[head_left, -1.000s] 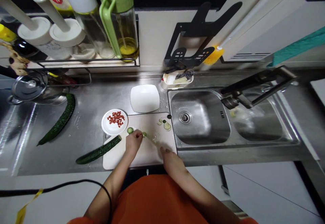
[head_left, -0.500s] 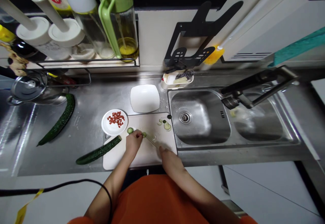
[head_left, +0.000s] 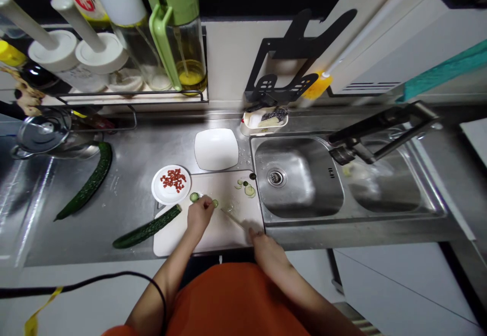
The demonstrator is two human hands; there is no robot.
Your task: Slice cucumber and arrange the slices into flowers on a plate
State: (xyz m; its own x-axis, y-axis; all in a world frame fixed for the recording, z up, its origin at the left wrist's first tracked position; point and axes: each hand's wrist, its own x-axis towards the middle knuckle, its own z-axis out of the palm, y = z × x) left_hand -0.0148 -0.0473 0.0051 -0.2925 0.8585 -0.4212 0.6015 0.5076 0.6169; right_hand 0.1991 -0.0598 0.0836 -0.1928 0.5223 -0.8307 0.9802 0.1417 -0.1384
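Observation:
My left hand (head_left: 199, 215) is closed over the white cutting board (head_left: 171, 237), its fingertips pinching a small cucumber slice (head_left: 215, 203). A short cucumber piece (head_left: 194, 197) lies just beyond those fingers. My right hand (head_left: 268, 247), at the board's right edge, is wrapped round the handle of a knife (head_left: 233, 217). The blade points up and left, apart from the slice. Several thin cucumber slices (head_left: 249, 191) lie at the board's far right corner. A cut cucumber (head_left: 148, 228) rests partly on the board's left side.
Behind the board sits a white square plate (head_left: 216, 149). A round plate (head_left: 158, 192) with chopped red bits stands to its left. A whole cucumber (head_left: 85, 186) lies farther left. The sink (head_left: 300, 173) adjoins on the right, under a black faucet (head_left: 365, 128). Bottles (head_left: 190, 46) line a rack above.
My right hand has drawn the knife right and toward me, away from the slice. My left hand keeps its pinch nearly in place. The view has shifted slightly.

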